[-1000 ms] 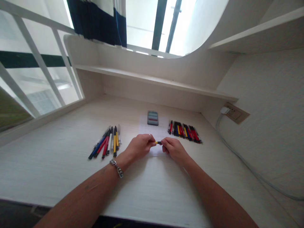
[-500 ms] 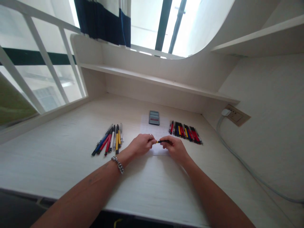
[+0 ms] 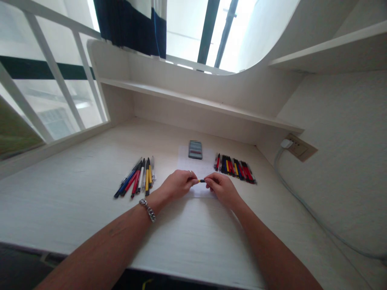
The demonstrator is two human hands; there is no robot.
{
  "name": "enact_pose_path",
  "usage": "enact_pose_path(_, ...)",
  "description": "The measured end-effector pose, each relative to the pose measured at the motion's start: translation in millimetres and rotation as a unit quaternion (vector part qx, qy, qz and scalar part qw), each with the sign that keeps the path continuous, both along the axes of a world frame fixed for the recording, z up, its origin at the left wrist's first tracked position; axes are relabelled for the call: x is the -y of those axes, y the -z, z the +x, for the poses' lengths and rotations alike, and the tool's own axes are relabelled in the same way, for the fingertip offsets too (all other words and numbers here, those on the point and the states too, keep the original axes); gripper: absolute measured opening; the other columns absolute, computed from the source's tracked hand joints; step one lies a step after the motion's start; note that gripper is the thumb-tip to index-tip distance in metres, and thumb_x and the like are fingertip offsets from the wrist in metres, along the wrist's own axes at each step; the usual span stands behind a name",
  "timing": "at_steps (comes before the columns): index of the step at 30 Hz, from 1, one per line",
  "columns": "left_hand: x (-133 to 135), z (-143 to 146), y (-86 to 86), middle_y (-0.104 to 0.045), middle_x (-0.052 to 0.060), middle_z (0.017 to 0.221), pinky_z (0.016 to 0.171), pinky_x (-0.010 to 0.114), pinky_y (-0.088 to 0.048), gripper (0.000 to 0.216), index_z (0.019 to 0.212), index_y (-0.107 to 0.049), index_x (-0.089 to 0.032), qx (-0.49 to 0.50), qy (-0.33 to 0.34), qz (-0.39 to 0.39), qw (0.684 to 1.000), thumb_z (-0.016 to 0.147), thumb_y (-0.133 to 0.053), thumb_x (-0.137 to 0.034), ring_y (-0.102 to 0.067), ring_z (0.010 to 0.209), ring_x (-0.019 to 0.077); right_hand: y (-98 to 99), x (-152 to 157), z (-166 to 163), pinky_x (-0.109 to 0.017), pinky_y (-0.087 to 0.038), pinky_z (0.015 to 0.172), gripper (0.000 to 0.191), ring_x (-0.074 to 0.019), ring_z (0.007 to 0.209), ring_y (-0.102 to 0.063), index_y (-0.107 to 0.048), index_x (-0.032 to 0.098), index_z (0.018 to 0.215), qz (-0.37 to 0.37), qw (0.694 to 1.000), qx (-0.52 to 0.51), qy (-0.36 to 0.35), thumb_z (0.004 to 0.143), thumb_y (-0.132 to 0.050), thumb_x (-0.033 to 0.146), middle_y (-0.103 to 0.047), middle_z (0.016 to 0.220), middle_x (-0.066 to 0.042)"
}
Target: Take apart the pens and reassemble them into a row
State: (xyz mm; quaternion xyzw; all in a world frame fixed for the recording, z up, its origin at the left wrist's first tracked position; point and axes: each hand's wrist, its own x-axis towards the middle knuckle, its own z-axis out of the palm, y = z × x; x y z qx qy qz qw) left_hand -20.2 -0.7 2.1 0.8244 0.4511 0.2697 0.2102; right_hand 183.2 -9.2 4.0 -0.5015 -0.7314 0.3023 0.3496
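Between my two hands, low over a white sheet of paper, is a yellow and black pen. My left hand pinches its yellow end, and my right hand has its fingers closed around the black end. Most of the pen is covered by my fingers. To the left lies a loose fan of pens in blue, red, white, yellow and clear. On the right, a tight row of pens lies side by side, mostly black and red with some yellow and blue.
A dark rectangular stack with a striped top sits at the paper's far edge. Behind the desk runs a low shelf. At right, a white plug with a cable hangs from a wall socket.
My right hand's fingers have shifted along the pen, so less of its black part shows now. My left hand keeps its pinch. The view has moved slightly.
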Motion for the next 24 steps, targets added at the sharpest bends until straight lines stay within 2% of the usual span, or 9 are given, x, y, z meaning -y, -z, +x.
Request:
enact_pose_path(2, 0.6, 0.1, -1.2, -0.070, 0.004, 0.076, 0.062, 0.024, -0.040, 0.031, 0.086, -0.070, -0.020, -0.009, 0.002, 0.002, 1.000, 0.089, -0.044, -0.036, -0.059, 0.068, 0.0148, 1.2, -0.9, -0.8, -0.024, -0.042, 0.060, 0.011, -0.0130, 0.065, -0.057, -0.067, 0.018, 0.081, 0.017, 0.999, -0.029, 0.003, 0.075, -0.064, 0.026, -0.066, 0.072, -0.001)
enact_pose_path(6, 0.2, 0.4, -0.3, -0.070, 0.004, 0.080, 0.063, 0.023, -0.041, 0.025, 0.090, -0.069, -0.020, 0.019, -0.005, -0.006, 1.000, 0.085, -0.051, -0.036, -0.060, 0.071, 0.0153, 3.8, -3.8, 0.3, -0.025, -0.045, 0.066, 0.022, -0.0143, 0.073, -0.060, -0.066, 0.018, 0.092, 0.011, 0.998, -0.063, -0.005, 0.073, -0.067, 0.030, -0.068, 0.086, -0.003)
enact_pose_path(8, -0.7, 0.3, 1.2, -0.070, 0.004, 0.083, 0.064, 0.023, -0.042, 0.021, 0.091, -0.068, -0.019, 0.039, -0.014, -0.016, 0.999, 0.081, -0.057, -0.035, -0.061, 0.074, 0.0158, 3.5, -4.2, 1.6, -0.024, -0.043, 0.058, 0.027, -0.0125, 0.063, -0.057, -0.065, 0.018, 0.097, -0.018, 0.998, -0.054, 0.000, 0.080, -0.059, 0.039, -0.067, 0.080, -0.003)
enact_pose_path(11, -1.6, -0.2, 2.6, -0.070, 0.003, 0.082, 0.065, 0.023, -0.043, 0.019, 0.090, -0.067, -0.020, 0.046, -0.019, -0.019, 0.999, 0.079, -0.060, -0.034, -0.060, 0.073, 0.0156, 1.7, -3.4, 3.2, -0.023, -0.035, 0.047, 0.039, -0.0104, 0.047, -0.047, -0.065, 0.016, 0.074, -0.041, 0.999, -0.002, 0.017, 0.088, -0.044, 0.046, -0.057, 0.056, 0.000)
enact_pose_path(13, -1.6, -0.5, 2.5, -0.070, 0.003, 0.082, 0.066, 0.023, -0.043, 0.019, 0.089, -0.067, -0.020, 0.034, -0.011, -0.012, 0.999, 0.082, -0.057, -0.034, -0.060, 0.073, 0.0155, 0.9, -2.7, 3.7, -0.023, -0.034, 0.048, 0.039, -0.0103, 0.047, -0.046, -0.063, 0.016, 0.066, -0.029, 0.999, 0.018, 0.013, 0.088, -0.045, 0.043, -0.055, 0.052, 0.001)
enact_pose_path(16, -1.1, -0.9, 1.2, -0.070, 0.004, 0.083, 0.067, 0.024, -0.042, 0.025, 0.089, -0.069, -0.020, 0.009, -0.001, -0.003, 1.000, 0.087, -0.049, -0.035, -0.060, 0.074, 0.0155, 1.6, -2.8, 3.7, -0.024, -0.040, 0.055, 0.019, -0.0117, 0.057, -0.054, -0.067, 0.017, 0.079, 0.001, 1.000, -0.006, 0.000, 0.081, -0.056, 0.033, -0.063, 0.066, -0.001)
enact_pose_path(19, -0.5, -1.0, 0.1, -0.070, 0.004, 0.081, 0.065, 0.024, -0.042, 0.029, 0.089, -0.069, -0.020, -0.002, -0.003, -0.003, 1.000, 0.089, -0.044, -0.035, -0.060, 0.072, 0.0152, 2.8, -3.7, 3.3, -0.026, -0.044, 0.064, 0.013, -0.0142, 0.068, -0.058, -0.068, 0.018, 0.082, 0.021, 0.999, -0.031, 0.005, 0.074, -0.064, 0.027, -0.067, 0.076, -0.002)
enact_pose_path(22, -0.1, -0.6, 0.1, -0.070, 0.004, 0.082, 0.066, 0.024, -0.042, 0.025, 0.089, -0.068, -0.020, 0.013, -0.004, 0.001, 1.000, 0.087, -0.048, -0.035, -0.060, 0.073, 0.0155, 2.5, -3.9, 2.8, -0.027, -0.046, 0.068, 0.022, -0.0154, 0.074, -0.060, -0.068, 0.019, 0.090, 0.010, 0.999, -0.050, 0.001, 0.071, -0.068, 0.030, -0.068, 0.086, -0.004)
enact_pose_path(24, 0.0, -0.3, 0.7, -0.070, 0.004, 0.084, 0.066, 0.024, -0.043, 0.021, 0.090, -0.067, -0.020, 0.027, -0.010, -0.003, 1.000, 0.085, -0.053, -0.034, -0.061, 0.074, 0.0155, 1.7, -3.5, 2.8, -0.026, -0.046, 0.062, 0.033, -0.0144, 0.069, -0.060, -0.065, 0.018, 0.102, -0.016, 0.998, -0.055, -0.002, 0.075, -0.065, 0.036, -0.068, 0.087, -0.005)
